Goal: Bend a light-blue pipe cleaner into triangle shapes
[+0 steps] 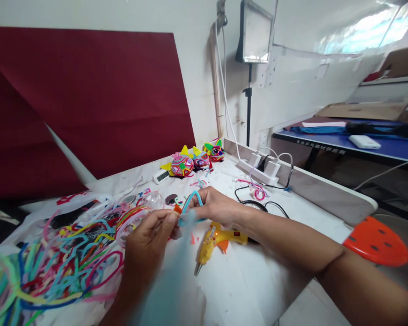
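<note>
Fingers: both sets pinched together on light-blue pipe cleaner point(190, 201), centre of frame; loop arches up between hands.
L hand point(149, 237): thumb + fingertips clamped on lower end, part blurred.
R hand point(216, 208): pinching other end, knuckles up, forearm running to lower right.
Cleaner pos: held just above table, near orange bit at fingertips; can't tell if joined.
Step tip (judgement): keep pinch points close, bend slow w/ steady tension so wire doesn't kink; keep hands apart from hot nozzle.
Glue gun point(212, 242): yellow, lying just below R hand, nozzle toward lower centre, lamp lit.
Pile point(47, 267): mixed-colour pipe cleaners, lower left, on plastic sheet.
Fish point(193, 160): three finished figures, upper centre, back of table.
Table point(251, 280): white, glue-flecked; power strip point(263, 170) + cables at right edge.
Room: red board point(88, 99) on wall upper left; orange stool point(377, 242) right; blue table point(360, 142) upper right.
</note>
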`<state>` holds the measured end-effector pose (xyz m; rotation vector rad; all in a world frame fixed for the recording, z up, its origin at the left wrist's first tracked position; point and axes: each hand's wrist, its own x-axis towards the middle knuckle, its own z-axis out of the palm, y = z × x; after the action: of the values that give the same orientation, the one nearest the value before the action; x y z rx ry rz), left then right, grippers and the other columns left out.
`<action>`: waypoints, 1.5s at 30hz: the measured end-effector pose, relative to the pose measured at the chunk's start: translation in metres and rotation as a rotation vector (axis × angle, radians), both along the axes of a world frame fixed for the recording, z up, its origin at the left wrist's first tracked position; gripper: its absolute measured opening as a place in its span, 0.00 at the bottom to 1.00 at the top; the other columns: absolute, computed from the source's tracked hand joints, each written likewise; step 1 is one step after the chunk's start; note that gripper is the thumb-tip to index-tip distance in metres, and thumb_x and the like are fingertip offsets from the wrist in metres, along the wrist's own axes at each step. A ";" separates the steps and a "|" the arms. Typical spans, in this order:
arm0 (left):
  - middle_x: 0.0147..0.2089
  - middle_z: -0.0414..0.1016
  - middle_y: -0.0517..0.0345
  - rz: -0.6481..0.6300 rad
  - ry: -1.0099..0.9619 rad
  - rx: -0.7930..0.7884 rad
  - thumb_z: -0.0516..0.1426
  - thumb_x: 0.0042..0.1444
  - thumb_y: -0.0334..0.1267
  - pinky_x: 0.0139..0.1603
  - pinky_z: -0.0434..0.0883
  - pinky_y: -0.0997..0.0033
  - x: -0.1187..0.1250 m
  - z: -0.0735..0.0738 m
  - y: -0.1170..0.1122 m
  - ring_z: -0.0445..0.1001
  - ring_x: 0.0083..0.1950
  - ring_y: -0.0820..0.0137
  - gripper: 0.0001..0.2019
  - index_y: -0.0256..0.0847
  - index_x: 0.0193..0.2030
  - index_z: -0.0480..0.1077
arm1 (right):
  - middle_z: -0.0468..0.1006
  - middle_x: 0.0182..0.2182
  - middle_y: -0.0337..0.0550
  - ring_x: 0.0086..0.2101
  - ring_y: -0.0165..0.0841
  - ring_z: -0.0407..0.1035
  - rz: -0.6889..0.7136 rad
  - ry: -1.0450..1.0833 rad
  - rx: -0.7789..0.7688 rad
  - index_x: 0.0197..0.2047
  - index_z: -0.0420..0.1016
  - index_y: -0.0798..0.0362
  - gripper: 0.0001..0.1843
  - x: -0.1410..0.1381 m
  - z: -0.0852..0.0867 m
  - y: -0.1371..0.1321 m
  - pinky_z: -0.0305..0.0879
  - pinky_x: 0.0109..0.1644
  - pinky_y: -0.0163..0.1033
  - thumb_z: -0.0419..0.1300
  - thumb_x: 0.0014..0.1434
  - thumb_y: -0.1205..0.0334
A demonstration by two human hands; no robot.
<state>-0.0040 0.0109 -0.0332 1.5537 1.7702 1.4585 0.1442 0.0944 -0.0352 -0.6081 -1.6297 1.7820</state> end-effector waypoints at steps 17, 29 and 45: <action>0.18 0.72 0.61 -0.206 -0.409 -0.205 0.61 0.47 0.44 0.25 0.67 0.75 -0.001 -0.002 0.004 0.69 0.21 0.74 0.11 0.38 0.27 0.70 | 0.72 0.20 0.36 0.24 0.26 0.66 0.061 0.038 -0.026 0.25 0.76 0.58 0.14 -0.001 -0.007 0.003 0.63 0.33 0.35 0.71 0.38 0.57; 0.21 0.74 0.59 -0.192 -0.519 -0.235 0.60 0.48 0.44 0.23 0.67 0.74 0.007 -0.001 0.003 0.69 0.20 0.74 0.11 0.37 0.28 0.69 | 0.73 0.22 0.36 0.24 0.24 0.65 0.074 0.054 -0.039 0.26 0.76 0.59 0.16 -0.002 -0.008 0.006 0.62 0.33 0.33 0.72 0.36 0.57; 0.21 0.72 0.60 -0.230 -0.541 -0.269 0.61 0.49 0.43 0.25 0.67 0.74 0.003 -0.005 0.004 0.69 0.22 0.73 0.11 0.36 0.28 0.71 | 0.74 0.21 0.36 0.23 0.24 0.66 0.088 0.085 -0.082 0.25 0.74 0.60 0.18 -0.004 -0.010 0.007 0.61 0.30 0.30 0.74 0.33 0.60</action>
<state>-0.0007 0.0148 -0.0381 1.0567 1.3524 1.3046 0.1399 0.1012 -0.0449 -0.4970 -1.5543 1.9197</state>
